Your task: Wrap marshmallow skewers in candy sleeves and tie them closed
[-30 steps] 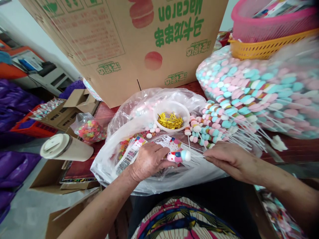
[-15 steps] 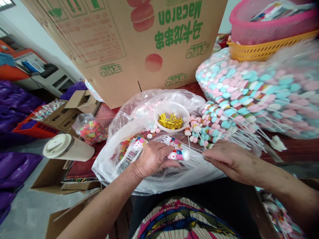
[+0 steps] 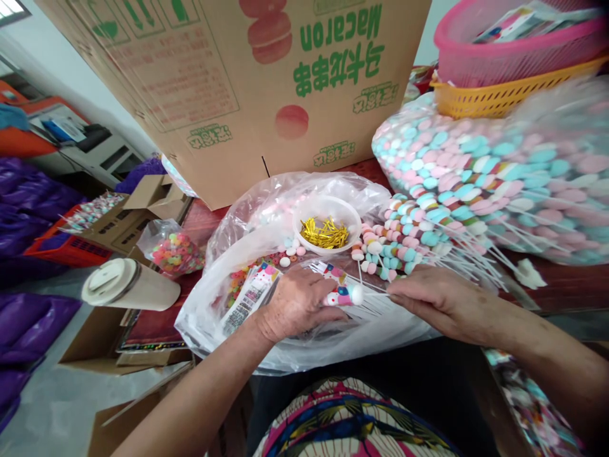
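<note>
My left hand (image 3: 299, 302) is closed around a candy skewer (image 3: 356, 295) in a printed dotted wrapper. A white marshmallow shows at the wrapper's right end; the rest is hidden in my palm. From there a thin white stick runs right to my right hand (image 3: 435, 298), whose thumb and fingers pinch its end. Beneath both hands lie loose white sticks (image 3: 375, 306) on a clear plastic bag (image 3: 209, 330). Flat printed wrappers (image 3: 251, 298) rest left of my left hand. Just beyond the hands stands a white bowl (image 3: 328, 249) of gold twist ties (image 3: 324, 232).
Finished marshmallow skewers (image 3: 419, 231) are heaped at the right, against a large bag of marshmallows (image 3: 499, 152). Pink (image 3: 514, 54) and yellow baskets (image 3: 495, 98) sit on it. A tall carton (image 3: 257, 82) blocks the back. At left are a lidded cup (image 3: 130, 285) and a bag of gummy rings (image 3: 176, 254).
My right hand has shifted very slightly to the right along the stick. My left hand keeps its hold on the wrapped skewer, and the surroundings look the same.
</note>
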A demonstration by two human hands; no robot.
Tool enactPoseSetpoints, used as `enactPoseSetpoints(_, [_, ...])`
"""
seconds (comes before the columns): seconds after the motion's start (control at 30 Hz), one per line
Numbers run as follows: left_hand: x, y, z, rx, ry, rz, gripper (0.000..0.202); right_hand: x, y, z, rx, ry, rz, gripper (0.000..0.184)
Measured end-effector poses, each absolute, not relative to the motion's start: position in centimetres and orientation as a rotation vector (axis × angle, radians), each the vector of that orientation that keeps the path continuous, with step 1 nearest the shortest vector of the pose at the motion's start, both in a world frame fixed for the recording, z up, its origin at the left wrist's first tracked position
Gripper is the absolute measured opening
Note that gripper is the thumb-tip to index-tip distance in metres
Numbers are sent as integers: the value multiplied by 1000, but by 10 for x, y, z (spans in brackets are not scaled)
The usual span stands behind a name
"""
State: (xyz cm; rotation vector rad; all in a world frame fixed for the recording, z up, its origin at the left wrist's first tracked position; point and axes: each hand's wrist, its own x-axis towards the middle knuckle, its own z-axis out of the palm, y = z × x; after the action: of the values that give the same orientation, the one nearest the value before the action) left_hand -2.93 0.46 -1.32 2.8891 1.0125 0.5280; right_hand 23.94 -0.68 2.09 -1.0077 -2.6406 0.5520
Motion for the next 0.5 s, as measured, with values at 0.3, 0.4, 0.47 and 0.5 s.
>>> enactPoseSetpoints(0.3, [-20, 0, -9, 2771, 1243, 174, 38, 238, -10, 21, -976, -2594, 492, 28])
enactPoseSetpoints(0.4, [-21, 2, -4, 2435, 1096, 248, 26, 238, -8, 22, -868, -2619, 262, 25])
enactPoseSetpoints(0.47, [-22, 3, -2, 2239, 997, 228, 18, 238, -7, 23, -825, -2620, 144, 25])
enactPoseSetpoints(0.5, [-22, 4, -2, 2145, 956, 214, 17, 237, -6, 24, -810, -2621, 102, 25])
